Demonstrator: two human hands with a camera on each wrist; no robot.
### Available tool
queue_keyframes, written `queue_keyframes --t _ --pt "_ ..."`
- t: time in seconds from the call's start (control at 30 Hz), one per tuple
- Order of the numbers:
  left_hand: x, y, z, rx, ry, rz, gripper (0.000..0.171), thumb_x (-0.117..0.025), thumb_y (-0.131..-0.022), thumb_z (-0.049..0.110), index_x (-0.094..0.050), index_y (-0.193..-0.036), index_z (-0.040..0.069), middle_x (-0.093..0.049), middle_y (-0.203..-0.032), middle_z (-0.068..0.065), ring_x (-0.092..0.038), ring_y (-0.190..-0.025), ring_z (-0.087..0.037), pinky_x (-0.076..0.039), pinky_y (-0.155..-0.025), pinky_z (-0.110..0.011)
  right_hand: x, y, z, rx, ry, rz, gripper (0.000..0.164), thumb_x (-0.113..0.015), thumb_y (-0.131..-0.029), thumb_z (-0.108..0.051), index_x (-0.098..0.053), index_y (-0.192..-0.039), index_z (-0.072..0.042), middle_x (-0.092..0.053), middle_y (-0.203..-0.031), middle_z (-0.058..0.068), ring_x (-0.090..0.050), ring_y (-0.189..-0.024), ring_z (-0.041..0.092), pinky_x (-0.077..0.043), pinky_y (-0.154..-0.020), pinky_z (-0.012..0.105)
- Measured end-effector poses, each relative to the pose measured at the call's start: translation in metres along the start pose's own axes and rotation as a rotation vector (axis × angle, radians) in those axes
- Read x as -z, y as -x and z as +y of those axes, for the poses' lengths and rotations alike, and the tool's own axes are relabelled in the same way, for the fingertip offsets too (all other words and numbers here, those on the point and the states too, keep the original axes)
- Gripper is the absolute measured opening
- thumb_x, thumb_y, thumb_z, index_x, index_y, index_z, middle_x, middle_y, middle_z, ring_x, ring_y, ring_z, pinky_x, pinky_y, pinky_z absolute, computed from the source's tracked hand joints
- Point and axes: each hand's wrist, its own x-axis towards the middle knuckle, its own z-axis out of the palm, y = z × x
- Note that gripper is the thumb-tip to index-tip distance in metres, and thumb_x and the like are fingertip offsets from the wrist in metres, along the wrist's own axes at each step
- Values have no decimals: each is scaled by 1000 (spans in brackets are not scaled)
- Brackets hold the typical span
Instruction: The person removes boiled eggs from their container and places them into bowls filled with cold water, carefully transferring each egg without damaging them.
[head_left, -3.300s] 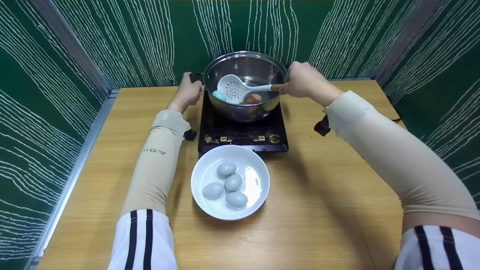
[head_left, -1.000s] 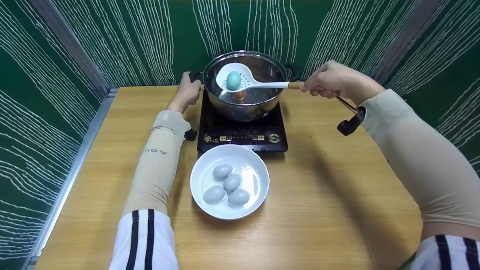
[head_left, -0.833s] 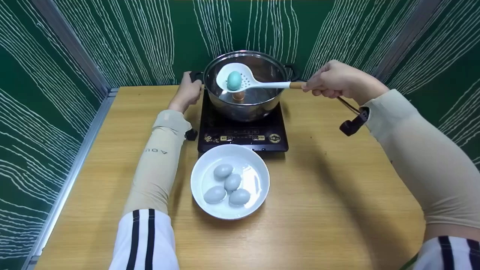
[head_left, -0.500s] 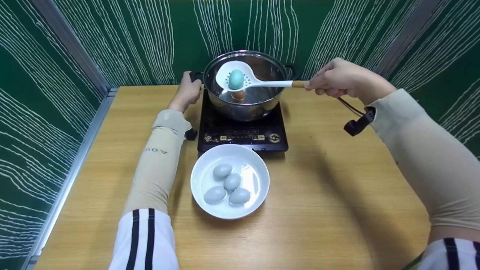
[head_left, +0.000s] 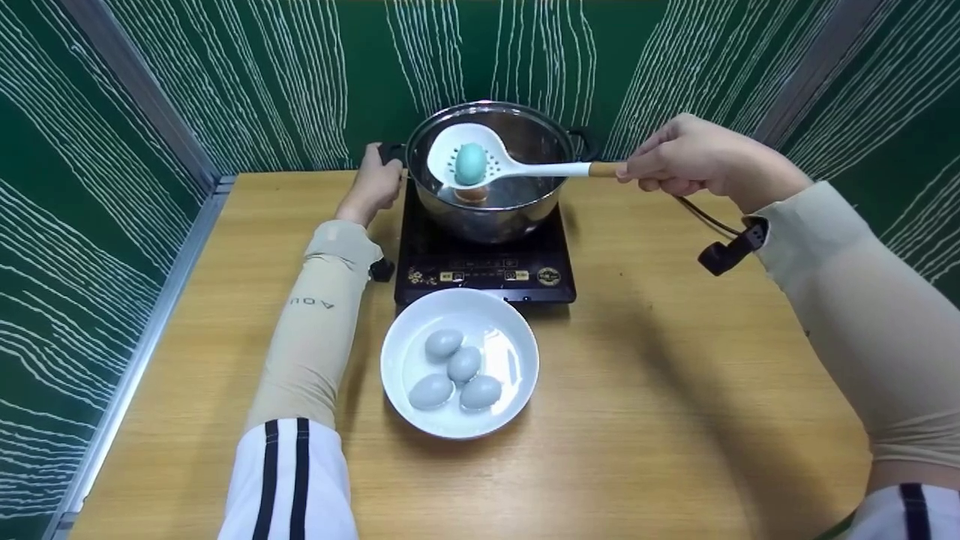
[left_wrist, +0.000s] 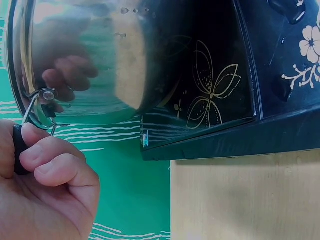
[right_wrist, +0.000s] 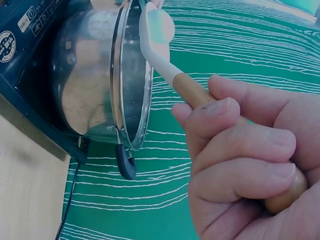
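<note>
My right hand (head_left: 690, 157) grips the wooden handle (right_wrist: 192, 91) of a white slotted ladle (head_left: 450, 146), its bowl held over the steel pot (head_left: 491, 225). On the ladle rests a turquoise egg (head_left: 471, 164). A brown egg (head_left: 472, 196) shows inside the pot, partly hidden beneath the ladle. At the pot's left side my left hand (head_left: 373, 184) holds its black handle (left_wrist: 19, 150), fingers curled round it in the left wrist view. Nearer me, a white bowl (head_left: 397, 405) contains several pale bluish eggs (head_left: 465, 364) in what looks like clear water.
Under the pot is a black induction cooker (head_left: 487, 281), with the white bowl close against its front edge. A cable (right_wrist: 73, 195) runs from the cooker's right side. Green walls (head_left: 247, 82) with white lines enclose the wooden table (head_left: 637, 420) at the back and sides.
The ladle, at first down inside the pot beside both eggs, has risen with the turquoise egg on it. My right hand has shifted right. The left hand stays on the pot handle.
</note>
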Motion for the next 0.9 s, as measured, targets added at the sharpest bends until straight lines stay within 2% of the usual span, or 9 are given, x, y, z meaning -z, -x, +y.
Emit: queue_keyframes --t 0.3,0.57,0.9 --pt "4 -28 -20 -13 -1 28 54 -32 -106 25 -7 -154 24 -43 -92 -3 -38 -60 -14 -33 -55 -27 0 12 -4 16 48 6 30 -69 -92 -34 -74 -106 -8 -57 -67 0 -35 -43 11 -31 -40 25" --pt "3 -29 -21 -41 9 31 55 -32 -106 24 -8 -154 22 -43 -93 -5 -37 -60 -14 -33 -54 -27 1 18 -4 26 93 -19 33 -71 -90 -36 -75 -104 -7 -57 -66 0 -35 -42 11 -30 -39 25" --pt "3 -30 -21 -28 1 33 54 -33 -105 25 -9 -153 22 -43 -95 -3 -39 -63 -15 -34 -56 -27 -3 28 -3 51 114 -54 33 -70 -91 -35 -74 -104 -6 -56 -65 0 -34 -41 11 -30 -39 25"
